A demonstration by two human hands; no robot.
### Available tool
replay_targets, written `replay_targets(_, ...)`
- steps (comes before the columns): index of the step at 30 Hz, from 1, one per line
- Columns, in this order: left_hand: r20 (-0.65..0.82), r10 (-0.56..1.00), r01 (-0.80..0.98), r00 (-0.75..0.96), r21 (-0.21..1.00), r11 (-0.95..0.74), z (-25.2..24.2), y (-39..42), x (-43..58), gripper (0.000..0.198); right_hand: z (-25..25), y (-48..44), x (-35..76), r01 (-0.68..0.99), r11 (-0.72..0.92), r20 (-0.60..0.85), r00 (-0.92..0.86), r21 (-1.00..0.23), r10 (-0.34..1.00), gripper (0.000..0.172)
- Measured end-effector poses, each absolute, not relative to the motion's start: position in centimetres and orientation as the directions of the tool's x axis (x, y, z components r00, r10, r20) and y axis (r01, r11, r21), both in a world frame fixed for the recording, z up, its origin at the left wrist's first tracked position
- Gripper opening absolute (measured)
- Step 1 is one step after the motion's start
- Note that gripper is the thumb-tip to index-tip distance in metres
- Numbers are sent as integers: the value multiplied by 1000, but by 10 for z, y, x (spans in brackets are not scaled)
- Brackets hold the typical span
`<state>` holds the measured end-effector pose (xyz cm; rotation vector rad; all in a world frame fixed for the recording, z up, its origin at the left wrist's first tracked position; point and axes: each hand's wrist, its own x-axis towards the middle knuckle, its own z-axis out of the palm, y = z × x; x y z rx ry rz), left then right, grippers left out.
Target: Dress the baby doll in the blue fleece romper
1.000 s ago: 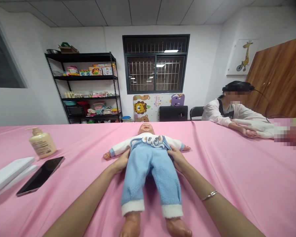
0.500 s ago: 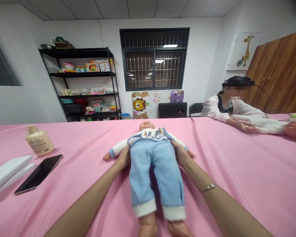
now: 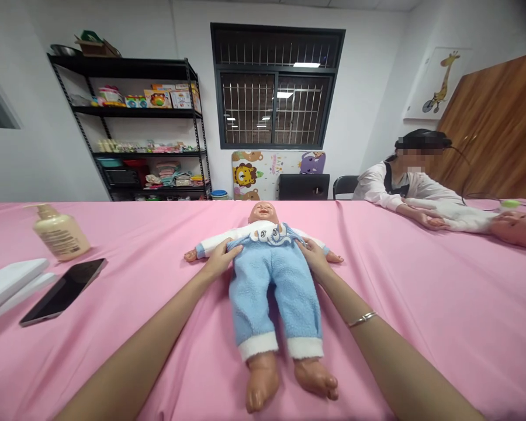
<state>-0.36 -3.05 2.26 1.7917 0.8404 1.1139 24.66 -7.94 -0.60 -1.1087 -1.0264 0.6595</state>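
Note:
A baby doll (image 3: 263,211) lies on its back on the pink cloth, head away from me and bare feet toward me. It wears a white top with blue cuffs and fuzzy light-blue overalls (image 3: 274,275) with white hems and an animal face on the bib. At the left side of the waist, my left hand (image 3: 220,259) is closed on the overalls' edge, thumb on top. My right hand (image 3: 314,261) grips the opposite edge, below the doll's outstretched arm. Some fingertips of both hands are hidden by the fabric.
On the pink-covered table (image 3: 158,280) at left are a pump bottle (image 3: 61,234), a black phone (image 3: 65,291) and a white flat object (image 3: 13,283). At right, another person (image 3: 388,181) leans on the table, holding a second doll (image 3: 464,216). Shelves (image 3: 135,111) stand behind.
Both hands have moved up from beside the doll's hips to the overalls' upper edge, thumbs now on the fabric. My view has tilted down, showing the doll's face and feet more fully.

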Motion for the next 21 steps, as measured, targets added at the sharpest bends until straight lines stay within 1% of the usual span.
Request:
replay_targets(3, 368, 868, 181, 333, 879, -442, 21, -28, -2, 31, -5, -83, 246, 53, 307, 306, 347, -950, 887, 28)
replay_targets(6, 357, 879, 179, 316, 887, -425, 20, -24, -3, 33, -3, -85, 245, 47, 290, 290, 293, -956, 911, 28)
replay_targets(8, 321, 883, 146, 342, 910, -387, 20, -24, -5, 32, 0, -86, 245, 35, 283, 282, 263, -959, 923, 28)
replay_targets(10, 250, 894, 84, 371, 950, -301, 20, -24, -7, 32, 3, -86, 247, 16, 276, 272, 236, -961, 933, 28)
replay_targets(12, 183, 916, 14, 358, 979, -201, 21, -25, -9, 33, 6, -87, 252, 0, 270, 263, 214, -963, 941, 28)
replay_targets(14, 160, 943, -70, 291, 987, -146, 23, -25, -11, 33, 8, -87, 257, -52, 254, 241, 188, -966, 952, 27)
replay_targets(16, 162, 966, -169, 203, 977, -128, 26, -24, -12, 31, 6, -85, 261, -156, 221, 193, 173, -963, 966, 28)
replay_targets(19, 163, 982, -305, 92, 944, -128, 31, -22, -15, 26, -4, -78, 263, -294, 181, 107, 252, -939, 962, 34)
replay_targets(21, 163, 985, -355, 50, 925, -135, 32, -22, -16, 24, -13, -73, 262, -311, 179, 68, 334, -933, 940, 36)
